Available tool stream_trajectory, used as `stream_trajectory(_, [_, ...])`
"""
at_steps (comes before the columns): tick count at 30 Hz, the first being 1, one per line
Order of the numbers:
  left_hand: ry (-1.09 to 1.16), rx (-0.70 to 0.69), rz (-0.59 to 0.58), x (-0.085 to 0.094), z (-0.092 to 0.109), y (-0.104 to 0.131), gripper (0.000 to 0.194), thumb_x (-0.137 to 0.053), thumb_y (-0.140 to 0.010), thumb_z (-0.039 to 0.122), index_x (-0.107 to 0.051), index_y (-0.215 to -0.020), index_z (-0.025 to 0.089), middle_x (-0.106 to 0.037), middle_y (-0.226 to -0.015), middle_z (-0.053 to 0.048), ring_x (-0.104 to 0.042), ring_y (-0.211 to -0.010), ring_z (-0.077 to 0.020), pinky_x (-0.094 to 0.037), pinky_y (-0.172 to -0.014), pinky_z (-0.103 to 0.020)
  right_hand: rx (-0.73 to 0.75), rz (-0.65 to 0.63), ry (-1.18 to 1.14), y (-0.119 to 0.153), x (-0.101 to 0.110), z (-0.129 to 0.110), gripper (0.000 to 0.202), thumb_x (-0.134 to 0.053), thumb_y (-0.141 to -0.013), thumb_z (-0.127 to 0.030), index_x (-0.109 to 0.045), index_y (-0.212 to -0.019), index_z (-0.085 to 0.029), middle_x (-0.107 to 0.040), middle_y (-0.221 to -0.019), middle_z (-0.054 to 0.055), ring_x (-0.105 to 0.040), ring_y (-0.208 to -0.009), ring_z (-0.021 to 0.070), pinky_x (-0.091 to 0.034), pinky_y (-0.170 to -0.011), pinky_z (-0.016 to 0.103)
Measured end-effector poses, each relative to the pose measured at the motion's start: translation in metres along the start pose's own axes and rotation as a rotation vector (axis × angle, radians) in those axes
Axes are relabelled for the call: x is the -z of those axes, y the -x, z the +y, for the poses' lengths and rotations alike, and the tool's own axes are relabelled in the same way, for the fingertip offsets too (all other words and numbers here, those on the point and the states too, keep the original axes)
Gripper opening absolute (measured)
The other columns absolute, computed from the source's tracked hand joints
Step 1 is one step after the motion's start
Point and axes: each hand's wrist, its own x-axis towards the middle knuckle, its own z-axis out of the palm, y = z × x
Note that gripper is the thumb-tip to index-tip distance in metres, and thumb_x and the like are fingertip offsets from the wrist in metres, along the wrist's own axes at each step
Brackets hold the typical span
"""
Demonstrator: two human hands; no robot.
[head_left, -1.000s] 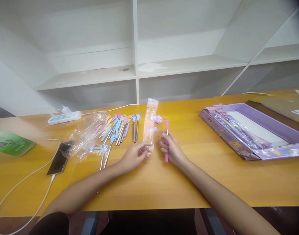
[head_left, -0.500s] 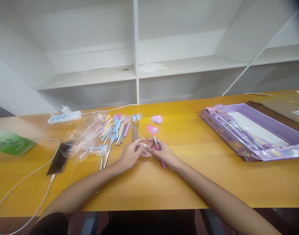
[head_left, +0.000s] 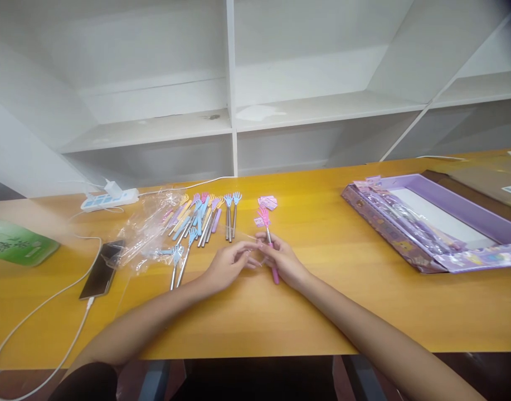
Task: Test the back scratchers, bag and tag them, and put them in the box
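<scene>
Since a second ago: clear sleeve no longer standing tall between the hands, now down low and bunched at the fingertips; pink back-scratcher [head_left: 268, 242] swung from upright at the right to a slant across the middle, its hand-shaped head pointing away from the body toward the small pink tags [head_left: 267, 203]

Left hand [head_left: 225, 267] and right hand [head_left: 283, 260] close together above the counter [head_left: 330, 301], fingertips nearly meeting. Right hand closed around the scratcher's pink handle, handle end poking out below the palm. Left hand pinching what looks like the clear sleeve [head_left: 250, 257] at the scratcher's shaft; film too thin and blurred to tell how far on it sits, or whether the grip is firm

Likely troubles, as judgement only:
- Claw-like head snagging the thin film, tearing or crumpling it, if pushed at an angle
- Sleeve slipping out of the left pinch, being slick and nearly invisible against the yellow top
- Telescopic metal shaft sliding in or out under the pull, shifting the grip
- Left forearm sweeping into the loose scratchers [head_left: 205, 217] and empty wrappers [head_left: 144, 231] just beside it, scattering them toward the phone [head_left: 101, 270] and its cable
- Purple box [head_left: 431, 223] well apart at the right, out of harm
</scene>
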Motion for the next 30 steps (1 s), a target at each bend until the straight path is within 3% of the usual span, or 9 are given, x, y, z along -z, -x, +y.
stream_trajectory(4, [-0.31, -0.048, -0.084, 0.001, 0.01, 0.001, 0.026, -0.052, -0.104, 0.028, -0.076, -0.112, 0.021, -0.079, -0.111, -0.007, -0.076, -0.1, -0.02, -0.059, -0.095, -0.036, -0.007, -0.025, -0.041, -0.001, 0.002, -0.001, 0.053, -0.09, -0.076, -0.045, -0.066, -0.118, -0.024, -0.07, -0.106, 0.003, -0.06, -0.07, 0.0104, -0.048, -0.057, 0.023])
stream_trajectory(6, [-0.427, -0.083, -0.111, 0.004, 0.015, 0.0, 0.026, -0.053, -0.101, 0.023, -0.079, -0.102, 0.021, -0.08, -0.102, -0.004, -0.074, -0.097, -0.0194, -0.057, -0.093, -0.033, -0.01, -0.052, -0.049, -0.002, 0.004, -0.001, 0.055, -0.091, -0.076, -0.045, -0.067, -0.12, -0.023, -0.071, -0.106, 0.004, -0.065, -0.078, 0.0132, -0.052, -0.064, 0.025])
stream_trajectory(11, [-0.446, -0.074, -0.162, 0.015, 0.019, -0.004, 0.026, -0.054, -0.098, 0.02, -0.08, -0.098, 0.02, -0.081, -0.102, -0.004, -0.073, -0.098, -0.019, -0.054, -0.094, -0.031, 0.003, -0.09, -0.017, -0.004, 0.01, -0.001, 0.059, -0.091, -0.075, -0.046, -0.066, -0.124, -0.024, -0.069, -0.092, 0.0, -0.047, -0.054, 0.0063, -0.035, -0.046, 0.022])
stream_trajectory(16, [-0.487, -0.066, -0.177, 0.016, 0.018, -0.004, 0.028, -0.052, -0.098, 0.018, -0.08, -0.1, 0.021, -0.081, -0.102, -0.003, -0.073, -0.094, -0.0174, -0.053, -0.091, -0.029, 0.019, -0.1, 0.032, -0.003, 0.008, 0.0, 0.055, -0.091, -0.073, -0.054, -0.066, -0.11, -0.022, -0.063, -0.077, -0.003, -0.047, -0.053, 0.0079, -0.032, -0.045, 0.021])
stream_trajectory(21, [-0.522, -0.149, -0.198, 0.017, 0.027, -0.002, 0.028, -0.053, -0.097, 0.016, -0.081, -0.098, 0.022, -0.081, -0.109, -0.003, -0.073, -0.099, -0.0187, -0.053, -0.095, -0.031, 0.013, -0.099, 0.104, 0.001, 0.004, -0.004, 0.048, -0.088, -0.077, -0.055, -0.066, -0.102, -0.02, -0.054, -0.064, -0.006, -0.03, -0.043, 0.0041, -0.02, -0.038, 0.021])
stream_trajectory(25, [-0.597, -0.182, -0.43, 0.028, 0.041, 0.001, 0.031, -0.056, -0.092, 0.01, -0.082, -0.097, 0.026, -0.079, -0.117, -0.004, -0.074, -0.106, -0.021, -0.054, -0.096, -0.033, 0.022, -0.071, 0.099, 0.004, 0.005, -0.008, 0.045, -0.082, -0.081, -0.06, -0.064, -0.095, -0.021, -0.044, -0.055, -0.009, -0.025, -0.04, 0.0055, -0.019, -0.033, 0.022])
stream_trajectory(27, [-0.579, -0.149, -0.516, 0.034, 0.044, 0.001, 0.029, -0.06, -0.092, 0.013, -0.081, -0.106, 0.028, -0.076, -0.125, -0.006, -0.073, -0.11, -0.0227, -0.055, -0.095, -0.034, 0.026, -0.089, 0.08, 0.005, 0.008, -0.011, 0.045, -0.081, -0.082, -0.062, -0.064, -0.095, -0.022, -0.034, -0.051, -0.011, -0.023, -0.04, 0.0068, -0.02, -0.032, 0.022])
stream_trajectory(28, [-0.535, -0.11, -0.505, 0.035, 0.044, 0.001, 0.032, -0.064, -0.093, 0.017, -0.078, -0.119, 0.03, -0.076, -0.123, -0.007, -0.074, -0.108, -0.0229, -0.056, -0.093, -0.034, 0.024, -0.113, 0.07, 0.006, 0.009, -0.014, 0.046, -0.081, -0.081, -0.062, -0.064, -0.096, -0.022, -0.033, -0.052, -0.012, -0.022, -0.04, 0.0069, -0.02, -0.033, 0.022])
stream_trajectory(30, [-0.372, -0.02, -0.401, 0.036, 0.039, 0.0, 0.058, -0.072, -0.092, 0.027, -0.06, -0.148, 0.033, -0.076, -0.114, -0.008, -0.075, -0.097, -0.0213, -0.058, -0.087, -0.034, 0.026, -0.162, 0.049, 0.007, 0.01, -0.018, 0.049, -0.083, -0.079, -0.063, -0.063, -0.095, -0.022, -0.04, -0.055, -0.01, -0.022, -0.043, 0.006, -0.02, -0.036, 0.022])
